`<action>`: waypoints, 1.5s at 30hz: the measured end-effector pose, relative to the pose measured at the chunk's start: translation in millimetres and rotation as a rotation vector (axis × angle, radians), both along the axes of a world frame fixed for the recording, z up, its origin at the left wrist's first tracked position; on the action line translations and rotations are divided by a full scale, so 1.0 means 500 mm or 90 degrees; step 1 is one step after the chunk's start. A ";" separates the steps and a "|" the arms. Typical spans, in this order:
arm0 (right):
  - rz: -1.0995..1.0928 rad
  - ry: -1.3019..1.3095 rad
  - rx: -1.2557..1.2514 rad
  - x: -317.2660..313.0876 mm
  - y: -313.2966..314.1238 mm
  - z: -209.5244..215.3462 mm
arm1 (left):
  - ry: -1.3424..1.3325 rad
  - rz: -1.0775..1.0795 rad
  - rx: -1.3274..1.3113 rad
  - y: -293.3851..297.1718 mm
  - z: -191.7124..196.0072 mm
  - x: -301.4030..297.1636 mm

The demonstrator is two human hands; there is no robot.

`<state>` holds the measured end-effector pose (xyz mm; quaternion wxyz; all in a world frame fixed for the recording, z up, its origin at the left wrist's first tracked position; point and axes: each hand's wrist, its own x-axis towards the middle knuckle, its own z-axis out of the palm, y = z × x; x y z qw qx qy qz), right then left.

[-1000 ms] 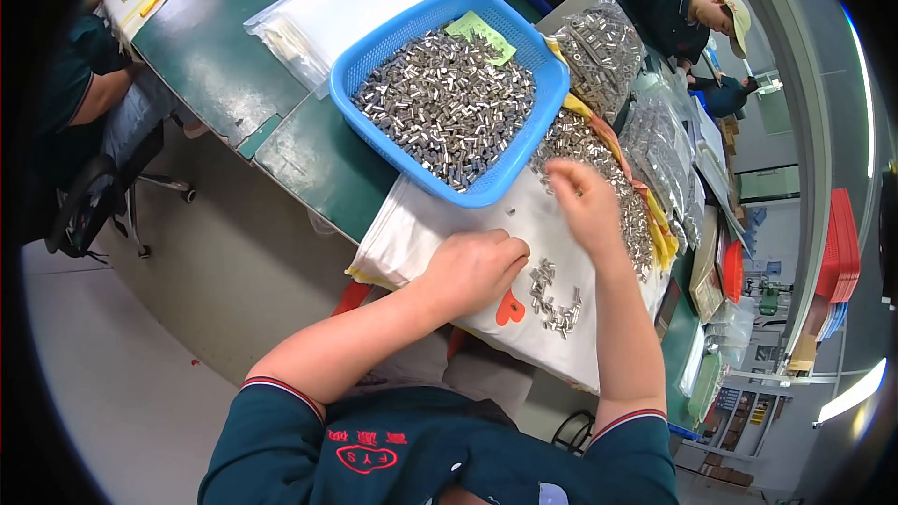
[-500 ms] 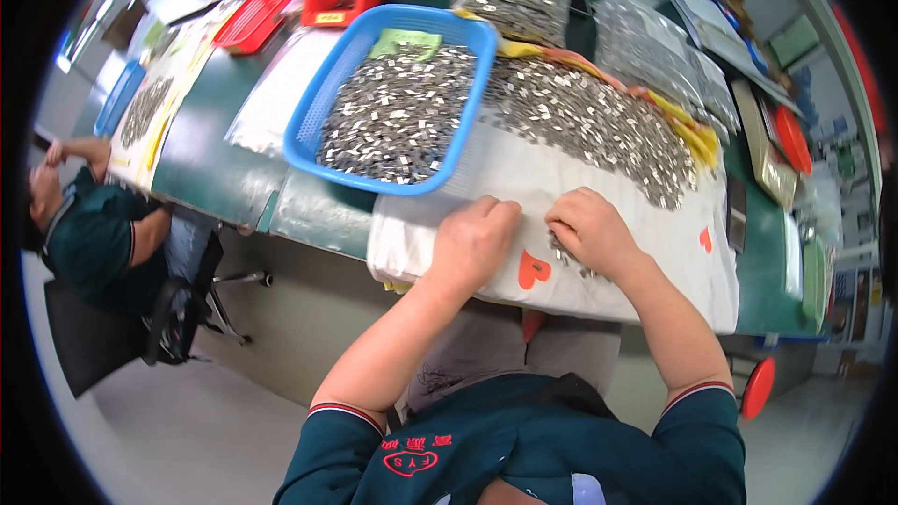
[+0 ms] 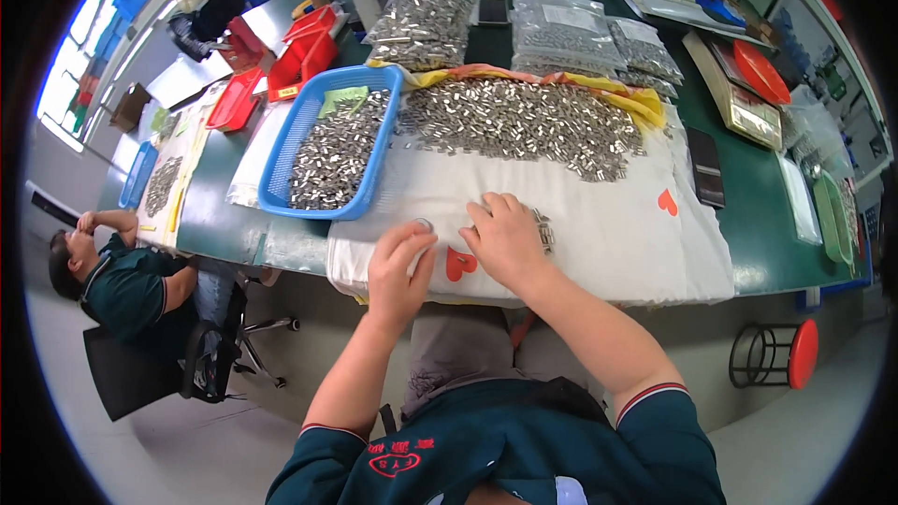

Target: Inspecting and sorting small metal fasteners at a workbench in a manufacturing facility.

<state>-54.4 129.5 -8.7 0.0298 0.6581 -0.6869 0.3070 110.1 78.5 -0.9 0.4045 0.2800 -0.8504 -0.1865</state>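
Observation:
My left hand (image 3: 398,271) is raised over the near edge of the white cloth (image 3: 599,252), its thumb and fingers closed on a small shiny metal piece (image 3: 424,223) at the tips. To its right, my right hand (image 3: 510,241) rests on the cloth with bent fingers, thumb close to forefinger; whatever they pinch is hidden. Against the outer side of that hand lies a small group of loose metal pieces (image 3: 545,232). Between the hands a red heart (image 3: 459,265) shows on the cloth, with a small piece on it. Beyond spreads a large heap of small metal pieces (image 3: 524,122).
A blue basket (image 3: 360,204) of metal pieces stands left of the heap. Behind are filled plastic bags (image 3: 566,33) and red bins (image 3: 304,56). A dark flat case (image 3: 705,166) lies at right. A seated person (image 3: 131,271) is at left; a red stool (image 3: 803,353) stands right.
The view has shifted. My left hand has turned and lifted, showing a metal piece at its fingertips. My right hand has moved left relative to the loose pieces, closer to the heart.

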 end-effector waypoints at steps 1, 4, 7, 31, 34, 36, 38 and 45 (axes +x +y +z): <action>0.001 0.002 0.018 0.005 0.005 0.002 | 0.080 -0.003 0.056 0.027 -0.001 0.017; 0.039 0.004 0.016 0.031 0.011 -0.007 | 0.079 -0.063 0.200 0.116 -0.017 0.057; 0.035 -0.005 0.009 0.049 0.011 -0.013 | 0.079 -0.067 0.330 0.170 -0.070 0.082; 0.147 0.052 -0.009 0.033 0.019 -0.002 | 0.390 -0.111 1.344 0.151 -0.137 -0.033; 0.115 0.038 0.011 0.039 0.030 0.000 | 0.511 -0.197 1.466 0.132 -0.168 -0.034; 0.127 0.012 -0.009 0.038 0.037 0.000 | 0.529 -0.298 1.521 0.120 -0.179 -0.047; 0.106 0.030 -0.015 0.034 0.048 0.000 | 0.511 -0.341 1.558 0.116 -0.183 -0.060; 0.084 0.029 -0.047 0.040 0.056 -0.005 | 0.415 -0.398 1.565 0.121 -0.165 -0.061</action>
